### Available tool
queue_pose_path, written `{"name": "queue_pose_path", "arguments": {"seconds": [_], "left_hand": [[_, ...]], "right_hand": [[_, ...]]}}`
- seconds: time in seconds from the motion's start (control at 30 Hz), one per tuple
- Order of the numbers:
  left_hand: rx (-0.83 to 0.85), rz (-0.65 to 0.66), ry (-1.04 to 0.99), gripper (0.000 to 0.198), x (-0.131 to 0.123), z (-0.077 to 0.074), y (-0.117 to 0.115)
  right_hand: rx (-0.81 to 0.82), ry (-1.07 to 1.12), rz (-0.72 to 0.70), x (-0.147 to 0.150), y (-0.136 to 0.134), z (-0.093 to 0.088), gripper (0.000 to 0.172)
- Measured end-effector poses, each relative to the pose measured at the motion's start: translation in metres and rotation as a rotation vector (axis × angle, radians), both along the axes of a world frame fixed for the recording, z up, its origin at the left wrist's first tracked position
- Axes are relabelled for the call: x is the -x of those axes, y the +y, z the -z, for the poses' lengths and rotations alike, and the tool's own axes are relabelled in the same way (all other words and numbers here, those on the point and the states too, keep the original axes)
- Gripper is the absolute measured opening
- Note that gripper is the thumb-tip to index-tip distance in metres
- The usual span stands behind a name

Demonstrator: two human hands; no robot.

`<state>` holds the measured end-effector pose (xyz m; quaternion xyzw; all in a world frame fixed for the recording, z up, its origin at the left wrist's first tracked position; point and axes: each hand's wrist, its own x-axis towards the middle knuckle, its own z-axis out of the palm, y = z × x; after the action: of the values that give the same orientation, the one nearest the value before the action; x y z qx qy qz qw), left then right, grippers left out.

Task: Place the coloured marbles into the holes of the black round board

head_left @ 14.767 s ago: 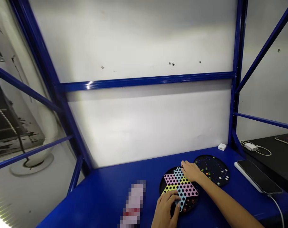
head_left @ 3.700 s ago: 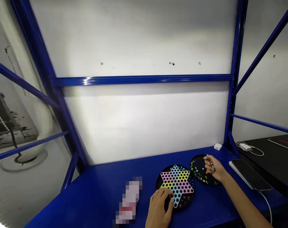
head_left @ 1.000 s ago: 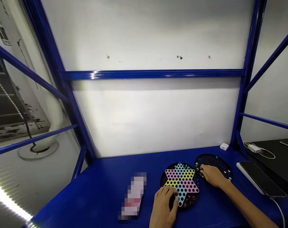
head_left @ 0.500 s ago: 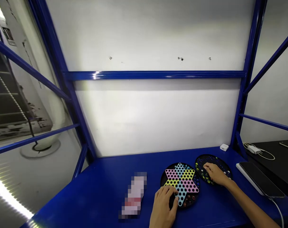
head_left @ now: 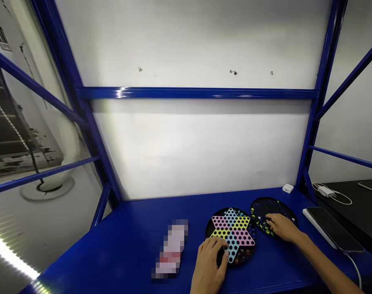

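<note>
A star-shaped Chinese checkers board (head_left: 231, 233) with pink, yellow and pale blue points sits on a round black tray, with coloured marbles around its edge. My left hand (head_left: 208, 261) rests on the near-left side of that tray, thumb apart from the curved fingers, nothing seen in it. To the right lies a second round black tray (head_left: 276, 200) with green, yellow, blue, white and orange marbles. Over its near part is my right hand (head_left: 282, 227), fingers bent down and drawn together among the marbles. Whatever its fingertips pinch is too small to make out.
A blurred-out pinkish item (head_left: 170, 249) lies left of the board. Right of the trays are a phone (head_left: 333, 228) on a white box, with a cable, and a small white case (head_left: 287, 188). Blue metal posts and bars frame the blue tabletop (head_left: 137, 232).
My right hand has shifted slightly toward the near side of the marble tray, its fingers drawn closer together. My left hand stays at the board. The whole view has tilted a little.
</note>
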<state>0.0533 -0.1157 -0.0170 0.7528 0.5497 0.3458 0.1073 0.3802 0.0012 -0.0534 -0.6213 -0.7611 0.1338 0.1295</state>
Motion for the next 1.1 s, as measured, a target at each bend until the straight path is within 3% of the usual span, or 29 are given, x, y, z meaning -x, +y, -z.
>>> {"name": "queue_pose_path", "arguments": {"seconds": [0.33,0.43,0.53,0.67,0.8,0.9,1.1], "left_hand": [[0.008,0.005,-0.01,0.012,0.0,0.0,0.001],[0.024,0.01,-0.016,0.013,0.0,0.001,0.002],[0.037,0.011,-0.03,0.013,-0.001,0.0,0.001],[0.063,0.023,-0.042,0.013,-0.001,0.0,-0.001],[0.053,0.029,-0.028,0.013,0.001,0.004,-0.001],[0.007,0.028,-0.002,0.014,0.002,0.008,0.0],[-0.059,0.005,0.017,0.014,0.002,0.008,0.0]], "right_hand": [[-0.064,0.089,-0.085,0.008,0.01,0.009,0.044],[-0.11,0.196,-0.045,0.017,0.018,0.0,0.045],[-0.138,0.25,-0.084,0.05,0.028,-0.02,0.043],[-0.111,0.151,-0.233,0.12,0.04,-0.045,0.04],[-0.055,0.0,-0.311,0.174,0.046,-0.049,0.032],[-0.049,-0.011,-0.307,0.19,0.047,-0.043,0.026],[-0.078,0.03,-0.286,0.193,0.048,-0.037,0.017]]}}
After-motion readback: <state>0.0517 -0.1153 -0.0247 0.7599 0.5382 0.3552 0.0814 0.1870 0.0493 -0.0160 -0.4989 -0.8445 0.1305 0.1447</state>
